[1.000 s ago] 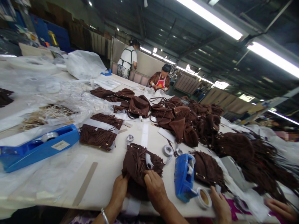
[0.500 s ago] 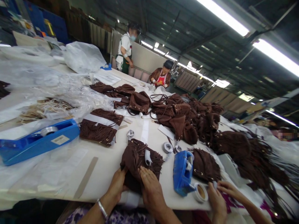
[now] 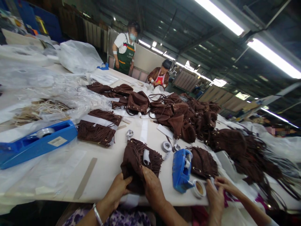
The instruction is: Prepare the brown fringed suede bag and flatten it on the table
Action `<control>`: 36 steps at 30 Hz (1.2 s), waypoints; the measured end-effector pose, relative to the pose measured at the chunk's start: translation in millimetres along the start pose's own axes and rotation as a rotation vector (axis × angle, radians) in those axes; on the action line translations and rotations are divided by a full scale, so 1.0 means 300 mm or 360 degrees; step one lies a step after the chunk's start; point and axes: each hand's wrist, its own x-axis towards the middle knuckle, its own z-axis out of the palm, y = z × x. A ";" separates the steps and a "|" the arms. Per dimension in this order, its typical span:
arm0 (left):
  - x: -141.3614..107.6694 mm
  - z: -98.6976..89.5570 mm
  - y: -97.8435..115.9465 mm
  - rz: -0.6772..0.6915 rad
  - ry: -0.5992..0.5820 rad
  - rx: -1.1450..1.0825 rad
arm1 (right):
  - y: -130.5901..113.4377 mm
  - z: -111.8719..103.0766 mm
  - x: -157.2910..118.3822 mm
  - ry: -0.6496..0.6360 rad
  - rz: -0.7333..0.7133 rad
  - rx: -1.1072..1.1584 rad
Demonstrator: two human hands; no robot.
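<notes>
A dark brown fringed bag (image 3: 134, 157) lies on the table right in front of me, with a white wrapped piece (image 3: 146, 156) on its fringe. My left hand (image 3: 119, 185), a silver bangle on its wrist, grips the bag's near left edge with the thumb on top. My right hand (image 3: 151, 186) pinches the bag's material on the near right side, fingers curled into it. Some fingertips of both hands are hidden by the bag. Left of it lies another fringed bag (image 3: 100, 128) with a white paper band around it.
Blue tape dispensers stand left (image 3: 37, 142) and right (image 3: 181, 171), a tape roll (image 3: 199, 189) beside the latter. A co-worker's hands (image 3: 217, 191) are at my right. Brown bags (image 3: 174, 116) are heaped behind; plastic bags (image 3: 80, 56) lie far left. Two people stand or sit beyond.
My right hand has gone from lying flat on the bag to pinching its material, which is now bunched up. The standing person beyond has turned to face the table.
</notes>
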 end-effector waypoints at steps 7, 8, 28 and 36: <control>0.065 0.009 -0.048 0.0136 0.0227 0.0103 | -0.010 -0.021 -0.016 -0.0130 -0.0074 0.0036; 0.069 0.013 -0.053 0.0146 0.0263 0.0107 | -0.016 -0.021 -0.020 -0.0150 -0.0074 0.0021; -0.012 -0.031 -0.025 0.0128 -0.0039 -0.0200 | -0.076 0.029 -0.067 -0.0534 -0.0061 -0.0305; 0.081 -0.027 -0.074 0.0146 0.0126 0.0147 | 0.018 0.073 -0.027 -0.0319 -0.0413 -0.0329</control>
